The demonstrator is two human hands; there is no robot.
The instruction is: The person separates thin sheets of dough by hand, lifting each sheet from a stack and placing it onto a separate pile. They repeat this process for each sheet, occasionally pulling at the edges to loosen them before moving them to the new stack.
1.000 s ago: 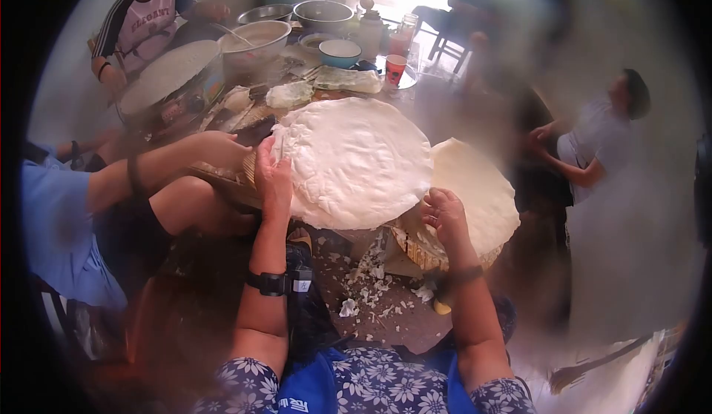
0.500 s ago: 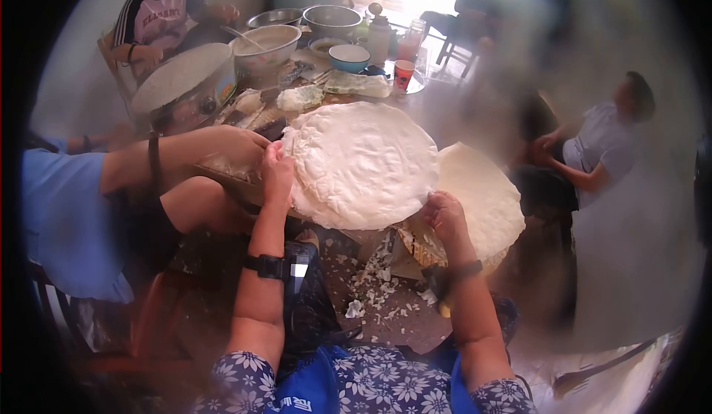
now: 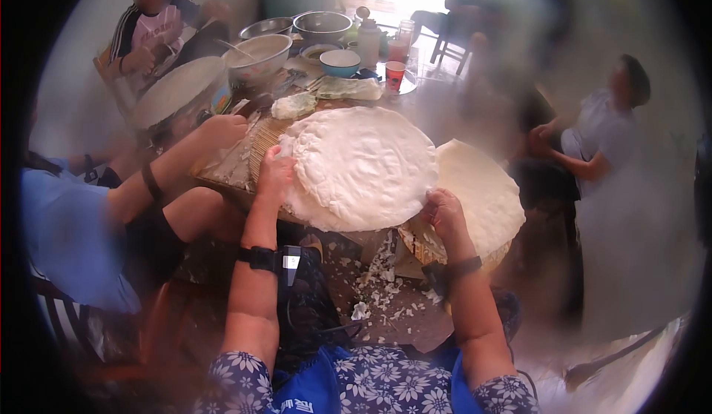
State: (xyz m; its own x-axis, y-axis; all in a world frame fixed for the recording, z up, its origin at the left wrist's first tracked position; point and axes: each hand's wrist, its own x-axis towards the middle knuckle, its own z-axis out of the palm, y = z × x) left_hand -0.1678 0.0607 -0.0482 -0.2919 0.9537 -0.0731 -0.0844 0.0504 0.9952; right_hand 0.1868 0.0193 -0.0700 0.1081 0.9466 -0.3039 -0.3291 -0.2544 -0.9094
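Observation:
A round white stack of thin, soft, dough-like sheets [image 3: 363, 169] is held up in front of me, with a wrinkled top and a ragged left edge. My left hand [image 3: 275, 177] is closed on its left rim. At the lower right rim, my right hand [image 3: 444, 214] pinches the edge between thumb and fingers. Just beyond my right hand, a second pale round stack [image 3: 480, 191] rests on a woven straw base [image 3: 424, 249]. A co-worker's hand [image 3: 222, 130] is over the table to the left, apart from my sheets.
On the table [image 3: 222, 168] stand a patterned bowl with a spoon [image 3: 257, 60], metal bowls [image 3: 322, 25], a blue bowl [image 3: 340, 63] and a red cup [image 3: 394, 76]. Wrapped bundles [image 3: 348, 88] lie behind the sheets. White scraps [image 3: 382, 288] litter the area below. People sit at left and right.
The co-worker's hand at the left has drawn away from beside my left hand, back toward the left, uncovering a slatted mat. My hands keep hold of the sheets, nearly unmoved.

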